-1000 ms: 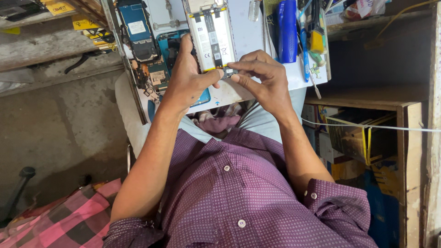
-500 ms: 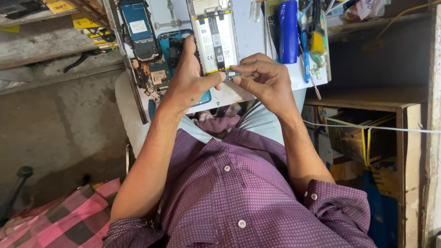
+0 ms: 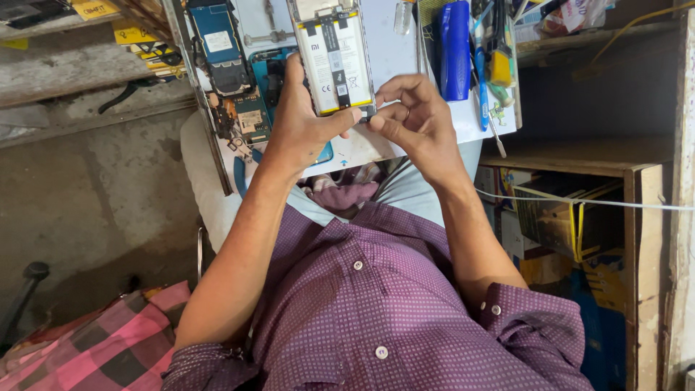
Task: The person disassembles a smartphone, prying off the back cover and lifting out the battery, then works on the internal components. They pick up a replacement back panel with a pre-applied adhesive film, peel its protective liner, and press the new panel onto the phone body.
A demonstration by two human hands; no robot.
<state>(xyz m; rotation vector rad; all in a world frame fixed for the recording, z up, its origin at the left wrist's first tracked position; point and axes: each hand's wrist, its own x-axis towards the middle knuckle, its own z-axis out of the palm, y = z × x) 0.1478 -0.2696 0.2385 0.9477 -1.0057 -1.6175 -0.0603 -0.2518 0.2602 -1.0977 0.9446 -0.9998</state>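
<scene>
Left hand [image 3: 304, 130] grips the opened phone [image 3: 333, 61] from its side, above the white worktable [image 3: 391, 43]; right hand [image 3: 416, 123] pinches at its lower edge, fingertips bunched. The phone's top is cut off; the pinched part is too small to tell

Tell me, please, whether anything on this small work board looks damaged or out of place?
The opened phone held by the left hand and right hand lacks its back cover; another stripped phone lies beside it with bare circuit boards.
</scene>
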